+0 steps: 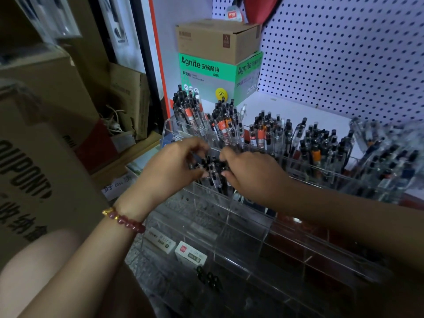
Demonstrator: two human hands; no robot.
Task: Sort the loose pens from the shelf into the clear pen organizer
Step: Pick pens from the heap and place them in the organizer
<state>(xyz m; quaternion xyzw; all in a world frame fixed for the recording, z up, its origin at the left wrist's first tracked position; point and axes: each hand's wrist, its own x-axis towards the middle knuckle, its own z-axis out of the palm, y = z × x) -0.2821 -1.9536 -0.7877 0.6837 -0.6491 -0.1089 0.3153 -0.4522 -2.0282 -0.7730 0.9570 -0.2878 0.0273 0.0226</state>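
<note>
From the head camera I have both hands on the same thing. The left hand (174, 166) and the right hand (250, 173) curl their fingers round a bundle of pens (212, 168). The bundle stands in a compartment of the middle row, at the left side of the clear pen organizer (229, 228). The far rows of pens (309, 143) are full and stand upright. In a near compartment lie some small black pieces (208, 278); I cannot tell what they are.

I judge these pens to be light and stiff, with smooth clear plastic barrels. They may slide against each other and escape from a loose grip. I think a bundle is better taken round the middle of the barrels, closed from the two sides by both hands, and not by the black clicker ends. The organizer walls look like thin, rigid acrylic. I would lower the tips in gently and not push sideways on the dividers.
</note>
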